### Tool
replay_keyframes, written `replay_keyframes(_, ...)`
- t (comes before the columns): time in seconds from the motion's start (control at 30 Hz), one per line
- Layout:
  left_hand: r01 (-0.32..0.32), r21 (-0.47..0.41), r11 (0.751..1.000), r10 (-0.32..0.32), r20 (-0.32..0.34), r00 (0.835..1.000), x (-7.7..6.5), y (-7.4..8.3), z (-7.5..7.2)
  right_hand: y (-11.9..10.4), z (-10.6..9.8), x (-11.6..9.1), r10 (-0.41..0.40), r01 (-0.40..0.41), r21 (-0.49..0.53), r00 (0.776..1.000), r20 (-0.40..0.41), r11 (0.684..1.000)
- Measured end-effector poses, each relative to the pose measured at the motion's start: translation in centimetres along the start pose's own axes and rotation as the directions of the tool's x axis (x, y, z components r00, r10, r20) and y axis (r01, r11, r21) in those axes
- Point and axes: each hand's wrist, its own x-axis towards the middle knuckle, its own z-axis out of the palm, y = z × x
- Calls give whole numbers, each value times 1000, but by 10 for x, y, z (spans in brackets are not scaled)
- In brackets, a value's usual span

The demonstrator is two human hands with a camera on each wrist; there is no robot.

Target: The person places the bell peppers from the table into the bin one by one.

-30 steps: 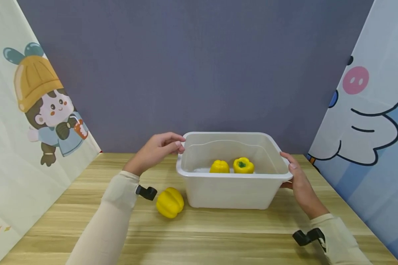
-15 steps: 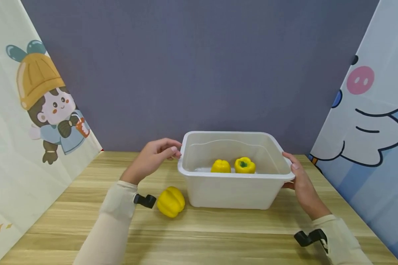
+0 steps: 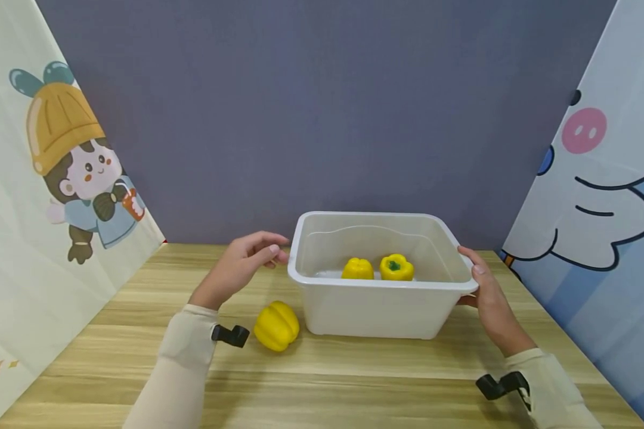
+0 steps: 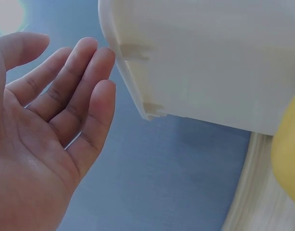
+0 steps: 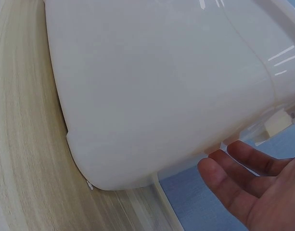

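Loose yellow bell pepper (image 3: 276, 326) sits on the near side of the left hand (image 3: 238, 266)

Head view: the loose yellow bell pepper rests on the worktop (image 3: 333, 396), just beside the near left corner of the white plastic bin (image 3: 370, 313). From the left hand it lies nearer and slightly to the right; the right hand (image 3: 491, 301) is well apart from it, across the bin. The pepper lies on its side, its grooves running roughly near to far at a slant; no stem shows. The bin stands upright, its long axis left to right, with a left pepper (image 3: 358, 269) and a right pepper (image 3: 397, 268) inside, the latter stem up. The left hand is free, its fingers loosely bent by the bin's left end. The right hand holds the bin's right end, thumb at the rim and fingers beneath.

Left wrist view: the palm is bare and the fingers are relaxed, holding nothing. The fingertips come close to the bin's rim; whether they touch it I cannot tell. Part of a yellow pepper shows at the frame's edge.

Right wrist view: the fingertips meet the bin's outer wall below the rim; the thumb is out of sight here.
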Motion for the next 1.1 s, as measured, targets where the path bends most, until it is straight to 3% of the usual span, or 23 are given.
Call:
replay_keyframes(0.4, 11, -1, 1000, -11, 17, 1000, -7, -10, 0, 0, -1, -2, 1, -1, 23, 1000, -5, 1000)
replay_keyframes(0.63, 10, 55, 998, -13, 55, 998, -11, -15, -7, 0, 0, -1, -5, 5, 20, 1000, -1, 1000)
replay_keyframes(1.1, 75, 109, 991, -84, 83, 993, -18, -31, -17, 5, 1, 1, -4, 4, 29, 1000, 8, 1000)
